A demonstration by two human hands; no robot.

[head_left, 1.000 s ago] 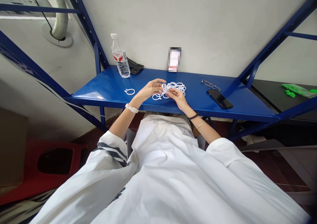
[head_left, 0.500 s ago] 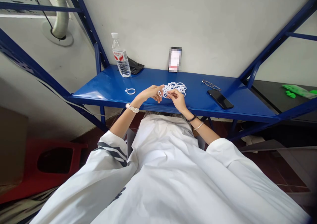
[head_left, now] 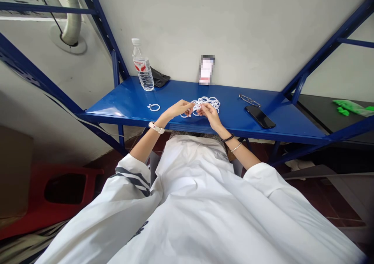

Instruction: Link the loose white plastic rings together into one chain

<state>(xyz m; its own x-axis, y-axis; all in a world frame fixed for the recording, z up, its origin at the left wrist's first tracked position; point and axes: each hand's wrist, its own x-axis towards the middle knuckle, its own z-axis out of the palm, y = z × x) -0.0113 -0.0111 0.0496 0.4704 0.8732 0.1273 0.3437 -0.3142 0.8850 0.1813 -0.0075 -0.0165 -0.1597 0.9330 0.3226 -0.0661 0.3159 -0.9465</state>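
Note:
A pile of white plastic rings [head_left: 213,99] lies on the blue tabletop [head_left: 122,104], and both hands are close together at its front edge. My left hand [head_left: 181,108] is closed in a pinch on a white ring, part of which shows below the fingers. Facing it, my right hand [head_left: 209,113] pinches at a white ring too; its fingers hide most of what they hold. I cannot tell whether both hands grip the same ring. To the left lies a single white ring with a small knob [head_left: 154,107], apart from the pile.
A water bottle [head_left: 144,71] stands at the back left beside a black pouch [head_left: 160,78]. A phone with a lit screen [head_left: 206,70] leans on the wall. On the right lie eyeglasses [head_left: 249,100] and a dark phone [head_left: 260,117]. Blue posts [head_left: 105,26] frame the table.
My hands have come slightly closer together, and the left fingers have curled in. The ring between them has shifted, with part now showing below my left hand.

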